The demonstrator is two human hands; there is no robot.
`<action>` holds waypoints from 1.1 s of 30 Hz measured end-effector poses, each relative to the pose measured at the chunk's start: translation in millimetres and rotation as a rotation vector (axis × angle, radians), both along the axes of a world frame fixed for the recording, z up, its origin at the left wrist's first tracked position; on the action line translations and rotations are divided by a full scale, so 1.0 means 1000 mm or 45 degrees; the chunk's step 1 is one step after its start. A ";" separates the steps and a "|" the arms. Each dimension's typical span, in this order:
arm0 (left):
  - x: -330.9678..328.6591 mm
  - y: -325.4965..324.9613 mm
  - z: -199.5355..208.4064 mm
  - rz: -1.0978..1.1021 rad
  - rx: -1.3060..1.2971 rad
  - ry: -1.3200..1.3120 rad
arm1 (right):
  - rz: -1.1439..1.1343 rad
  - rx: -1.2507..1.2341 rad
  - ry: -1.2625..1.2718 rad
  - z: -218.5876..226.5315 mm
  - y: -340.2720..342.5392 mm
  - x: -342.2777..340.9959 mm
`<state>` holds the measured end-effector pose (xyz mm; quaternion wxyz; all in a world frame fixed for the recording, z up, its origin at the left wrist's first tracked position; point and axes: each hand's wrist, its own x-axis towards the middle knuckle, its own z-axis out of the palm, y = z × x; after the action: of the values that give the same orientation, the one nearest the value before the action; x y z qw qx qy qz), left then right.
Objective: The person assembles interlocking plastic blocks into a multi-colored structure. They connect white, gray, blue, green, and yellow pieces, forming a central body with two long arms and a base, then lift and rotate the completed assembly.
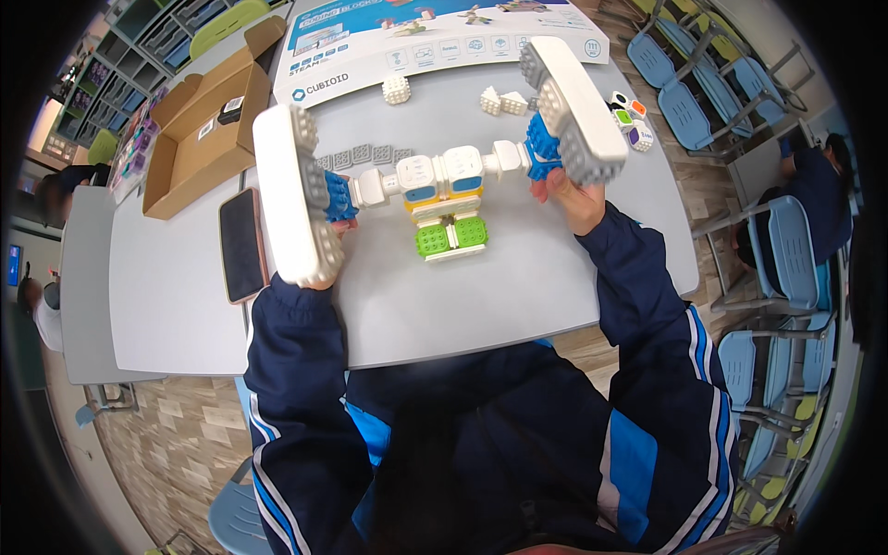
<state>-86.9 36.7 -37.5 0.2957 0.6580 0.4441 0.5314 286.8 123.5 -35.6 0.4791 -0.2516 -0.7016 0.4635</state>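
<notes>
- Left hand (pixel 326 248): mostly hidden behind the long white wheel-like block (pixel 291 194) at the left end of the block model; it grips that block from the near side, fingers closed around its lower part. How the fingertips sit cannot be told.
- Right hand (pixel 571 196): closed on the matching long white block (pixel 575 100) at the model's right end, thumb and fingers wrapped at its near end, beside the blue connector (pixel 541 153).
- Block model (pixel 442 180): sits between the two hands, over the middle of the grey table (pixel 518 277). White cubes form a horizontal axle from left to right; a blue piece joins each end to its white block. The centre cubes carry blue and yellow faces, and two green studded blocks (pixel 451 236) hang on the near side.
- Both long white blocks are tilted, not parallel to each other; their studded grey faces turn inward.
- Grey flat studded strip (pixel 365 155): lies on the table just beyond the axle's left half.
- Loose white cubes (pixel 396 89) and (pixel 504 102): on the table farther off, apart from the model.
- Small coloured cubes (pixel 631 120): cluster at the far right, just beside the right white block.
- Phone (pixel 242 245): lies flat, screen dark, left of the left hand.
- Open cardboard box (pixel 199 134): far left on the table.
- Printed product box (pixel 435 37): at the far edge.
- Blue chairs (pixel 684 111): stand right of the table.
</notes>
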 end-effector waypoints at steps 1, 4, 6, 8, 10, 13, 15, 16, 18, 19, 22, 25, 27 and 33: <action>0.005 -0.001 0.010 -0.068 -0.117 -0.218 | -0.035 -0.028 0.039 0.001 -0.002 -0.004; 0.014 0.002 0.016 0.229 0.010 0.265 | -0.039 -0.140 0.131 0.010 -0.006 -0.011; -0.009 0.015 -0.018 0.392 0.104 0.441 | -0.036 -0.193 0.133 0.020 -0.008 -0.020; -0.014 0.023 -0.027 0.466 0.053 0.434 | -0.042 -0.252 0.122 0.022 -0.009 -0.020; -0.007 0.017 -0.027 0.313 -0.080 0.133 | -0.043 -0.315 0.098 0.022 -0.008 -0.018; 0.010 0.003 0.005 0.333 0.234 0.470 | -0.017 -0.409 0.083 0.025 -0.007 -0.017; 0.015 0.004 0.008 0.337 0.449 0.543 | -0.008 -0.426 -0.003 0.024 -0.004 -0.015; 0.014 0.005 0.009 0.330 0.541 0.563 | 0.002 -0.432 -0.042 0.023 -0.003 -0.015; 0.014 0.010 0.010 0.312 0.725 0.600 | 0.010 -0.480 -0.042 0.025 -0.003 -0.016; 0.015 0.011 0.011 0.325 0.788 0.625 | 0.012 -0.505 -0.042 0.027 -0.003 -0.016; 0.015 0.011 0.011 0.321 0.843 0.624 | -0.014 -0.563 -0.020 0.033 -0.007 -0.019; 0.013 0.011 0.010 0.317 0.872 0.647 | -0.039 -0.623 -0.025 0.036 -0.007 -0.020; 0.012 0.010 0.009 0.310 0.870 0.669 | -0.043 -0.646 -0.024 0.037 -0.008 -0.021; 0.012 0.010 0.011 0.308 0.868 0.674 | -0.075 -0.688 0.007 0.042 -0.010 -0.024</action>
<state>-75.4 46.6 -26.3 -0.1261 0.7745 0.3779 0.4914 263.0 113.6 6.3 0.4099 -0.3895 -0.5435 0.6204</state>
